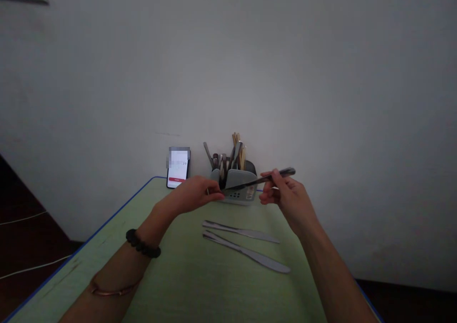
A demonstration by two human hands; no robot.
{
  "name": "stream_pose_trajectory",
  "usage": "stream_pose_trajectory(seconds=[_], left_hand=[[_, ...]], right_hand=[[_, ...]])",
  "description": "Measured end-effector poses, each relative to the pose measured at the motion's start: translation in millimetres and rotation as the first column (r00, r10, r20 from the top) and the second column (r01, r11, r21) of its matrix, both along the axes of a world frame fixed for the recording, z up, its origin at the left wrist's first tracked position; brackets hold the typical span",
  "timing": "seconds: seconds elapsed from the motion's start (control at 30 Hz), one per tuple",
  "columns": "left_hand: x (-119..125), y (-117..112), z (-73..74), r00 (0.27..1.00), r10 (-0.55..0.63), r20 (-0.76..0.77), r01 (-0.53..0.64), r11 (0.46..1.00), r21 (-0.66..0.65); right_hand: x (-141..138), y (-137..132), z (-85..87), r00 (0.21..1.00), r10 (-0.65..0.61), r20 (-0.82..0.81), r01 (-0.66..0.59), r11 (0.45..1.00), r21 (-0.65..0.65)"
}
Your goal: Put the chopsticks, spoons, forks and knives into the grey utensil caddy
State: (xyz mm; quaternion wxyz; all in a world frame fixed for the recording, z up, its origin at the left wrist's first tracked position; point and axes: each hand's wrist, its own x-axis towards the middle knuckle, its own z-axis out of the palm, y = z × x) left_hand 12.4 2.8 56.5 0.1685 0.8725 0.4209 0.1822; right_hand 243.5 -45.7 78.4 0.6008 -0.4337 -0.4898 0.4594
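Note:
A metal table knife [257, 181] is held up between my two hands, in front of the grey cutlery holder. My right hand [287, 197] grips it by the handle, thumb and fingers closed around it. At the other end, the fingers of my left hand [194, 193] pinch the blade near its tip. Two more table knives lie on the table below: a nearer knife [250, 253] and a farther knife [237, 230], both with blades pointing right. The cutlery holder [243, 176] stands against the wall, filled with several utensils and wooden chopsticks [243, 157].
A phone [177, 168] with a lit screen leans upright against the wall, left of the holder. The green table [171, 275] has a blue edge and meets the pale wall [285, 75]. White cables [32, 268] run at the far left, beyond the table.

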Motion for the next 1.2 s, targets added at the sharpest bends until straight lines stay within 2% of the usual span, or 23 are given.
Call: stream_pose_trajectory(seconds=[0.17,0.37,0.47,0.57,0.67,0.8,0.9,1.0,1.2], left_hand=[[-3.4,4.7,1.4,0.999,0.032,0.03,-0.035,0.994,0.106],[-10.2,16.3,-7.0,0.951,0.308,0.02,-0.307,0.937,0.168],[-8.4,21.6,-17.1,0.929,0.362,0.08,-0.371,0.908,0.194],[-4.9,23.1,-24.8,0.926,0.369,0.08,-0.377,0.897,0.232],[-2.5,22.3,-27.9,0.945,0.319,0.074,-0.328,0.911,0.25],[-1.5,21.7,-29.1,0.962,0.27,0.033,-0.269,0.931,0.245],[-0.8,21.8,-29.4,0.965,0.261,0.009,-0.256,0.937,0.236],[0.0,21.8,-29.8,0.964,0.266,0.006,-0.261,0.938,0.228],[-0.4,21.0,-30.6,0.963,0.271,-0.008,-0.265,0.947,0.179]], right_hand=[[-8.9,2.2,12.0,0.996,-0.087,-0.031,0.09,0.992,0.087],[-12.7,23.3,38.0,0.973,-0.213,0.085,0.182,0.943,0.278],[-14.3,40.7,50.0,0.951,-0.257,0.169,0.175,0.904,0.39],[-19.6,58.8,56.7,0.925,-0.249,0.288,0.106,0.895,0.432],[-30.3,75.0,58.6,0.861,-0.205,0.465,0.011,0.923,0.385],[-46.6,94.6,55.7,0.728,-0.049,0.684,-0.13,0.97,0.207],[-55.6,108.1,51.6,0.623,0.039,0.781,-0.192,0.976,0.104],[-62.6,118.9,48.6,0.549,0.031,0.836,-0.193,0.977,0.09],[-76.3,126.7,58.1,0.493,-0.039,0.869,-0.177,0.974,0.144]])
